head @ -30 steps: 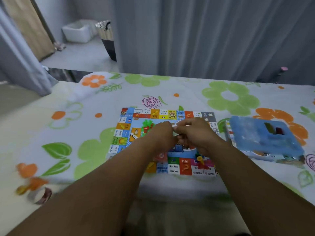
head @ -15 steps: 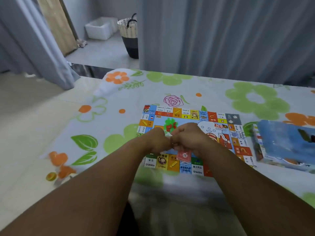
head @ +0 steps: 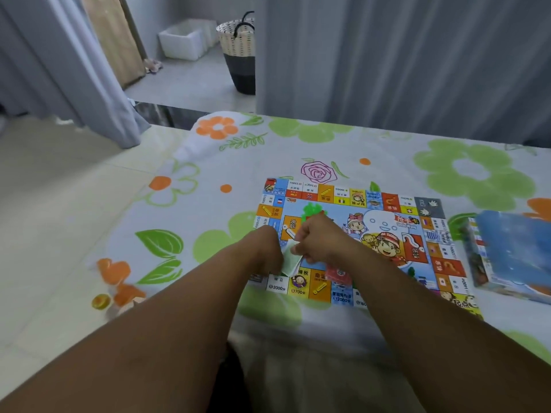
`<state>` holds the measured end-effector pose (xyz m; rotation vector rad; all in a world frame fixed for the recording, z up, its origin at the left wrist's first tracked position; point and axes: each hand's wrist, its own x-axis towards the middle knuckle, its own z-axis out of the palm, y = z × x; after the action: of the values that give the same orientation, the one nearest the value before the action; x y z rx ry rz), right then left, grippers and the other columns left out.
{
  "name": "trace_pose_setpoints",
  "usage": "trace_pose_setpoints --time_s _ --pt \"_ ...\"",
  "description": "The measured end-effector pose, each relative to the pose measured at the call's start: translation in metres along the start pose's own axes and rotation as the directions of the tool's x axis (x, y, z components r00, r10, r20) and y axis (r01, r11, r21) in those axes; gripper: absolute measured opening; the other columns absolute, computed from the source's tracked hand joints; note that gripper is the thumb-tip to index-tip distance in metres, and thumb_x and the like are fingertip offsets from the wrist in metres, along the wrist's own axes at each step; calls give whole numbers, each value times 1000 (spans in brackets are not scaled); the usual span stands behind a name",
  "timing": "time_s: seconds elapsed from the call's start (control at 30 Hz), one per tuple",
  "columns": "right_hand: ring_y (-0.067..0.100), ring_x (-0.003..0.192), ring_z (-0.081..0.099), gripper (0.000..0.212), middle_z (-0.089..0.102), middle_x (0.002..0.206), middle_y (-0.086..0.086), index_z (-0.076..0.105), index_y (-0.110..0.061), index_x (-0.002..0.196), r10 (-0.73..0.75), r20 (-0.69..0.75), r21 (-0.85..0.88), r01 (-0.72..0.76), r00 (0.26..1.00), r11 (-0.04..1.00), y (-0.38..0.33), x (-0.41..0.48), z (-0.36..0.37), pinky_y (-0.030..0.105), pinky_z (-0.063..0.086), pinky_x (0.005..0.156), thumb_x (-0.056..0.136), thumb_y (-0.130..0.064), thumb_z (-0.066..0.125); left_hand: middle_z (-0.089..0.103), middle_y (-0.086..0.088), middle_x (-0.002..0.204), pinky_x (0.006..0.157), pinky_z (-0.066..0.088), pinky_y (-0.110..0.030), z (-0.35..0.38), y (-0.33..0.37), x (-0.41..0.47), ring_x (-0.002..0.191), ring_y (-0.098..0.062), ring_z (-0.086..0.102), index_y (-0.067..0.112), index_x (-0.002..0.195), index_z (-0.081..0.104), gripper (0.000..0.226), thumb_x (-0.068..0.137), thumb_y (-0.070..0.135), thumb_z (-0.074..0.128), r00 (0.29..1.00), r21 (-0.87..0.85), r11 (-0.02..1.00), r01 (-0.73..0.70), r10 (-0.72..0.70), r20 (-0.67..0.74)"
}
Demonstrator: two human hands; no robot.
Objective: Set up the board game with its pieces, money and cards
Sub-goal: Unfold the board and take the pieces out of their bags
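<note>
Mid-frame, over the board (head: 387, 204), our left hand (head: 264, 251) and right hand (head: 320, 239) both pinched green play money (head: 290, 260). Our fingers were curled.

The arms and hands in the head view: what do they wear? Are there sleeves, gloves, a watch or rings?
The left forearm and the right forearm are bare to the picture's edge; no sleeve shows. The left hand and the right hand wear no gloves. No watch, bracelet or ring is visible on the sides facing the camera.
</note>
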<state>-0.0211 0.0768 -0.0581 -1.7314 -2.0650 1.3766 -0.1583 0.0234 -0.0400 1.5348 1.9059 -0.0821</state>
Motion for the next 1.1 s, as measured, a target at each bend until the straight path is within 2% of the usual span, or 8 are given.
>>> trace_pose_setpoints --time_s 0.07,0.23,0.37,0.5,0.77,0.93,1.03,1.1 --pt "30 71 61 19 61 82 23 64 11 94 -17 8 -36 18 1000 999 1 1 2 51 58 80 86 -3 74 69 -13 109 80 58 -34 3 1 3 97 -27 66 4 116 64 43 77 11 80 1000 24 1000 9 -9 20" --pt "23 68 47 16 48 76 14 57 -9 79 -66 34 -100 69 997 993 2 5 6 38 42 66 86 -8 72 62 -8 97 70 50 -31 9 4 5 83 -23 57 12 99 56 38 72 11 84 1000 57 998 -13 13 -6" --pt "23 68 48 14 48 77 14 60 -11 81 -78 36 -126 82 996 989 5 6 8 37 41 67 88 -14 71 57 -4 93 68 47 -29 13 4 5 84 -22 56 13 101 54 42 73 15 85 999 48 999 -23 25 -30" --pt "22 67 47 15 47 76 13 60 -11 81 -86 14 -125 87 996 988 6 8 8 37 40 65 90 -18 69 65 -8 105 76 52 -31 12 3 5 94 -24 62 9 112 59 48 74 19 86 999 47 998 -34 35 -20" --pt "25 67 46 19 46 74 14 59 -11 79 -88 10 -89 89 996 992 6 6 6 38 42 66 92 -20 68 57 -4 88 66 55 -32 8 3 2 80 -22 59 12 97 52 45 72 21 88 1000 60 998 -23 23 2" --pt "26 65 51 21 51 73 16 58 -8 78 -86 -2 -66 85 996 994 3 1 2 42 48 65 92 -20 68 48 1 77 50 39 -23 -2 10 -2 73 -18 52 13 95 42 49 74 18 85 998 50 999 -10 13 -59" --pt "30 69 62 18 59 76 17 64 3 88 -63 -31 -50 61 998 997 -1 -4 -3 50 59 71 90 -15 68 52 0 77 49 38 -24 -9 18 -4 67 -13 50 13 92 46 41 73 19 82 991 -23 999 -38 34 -130" --pt "33 69 64 12 60 79 19 65 3 89 -60 -59 -44 57 996 997 -2 -9 -9 46 58 67 89 -9 63 58 -3 78 51 39 -26 -13 25 -4 64 -14 51 10 87 53 33 71 21 80 985 -79 995 -67 53 -163"
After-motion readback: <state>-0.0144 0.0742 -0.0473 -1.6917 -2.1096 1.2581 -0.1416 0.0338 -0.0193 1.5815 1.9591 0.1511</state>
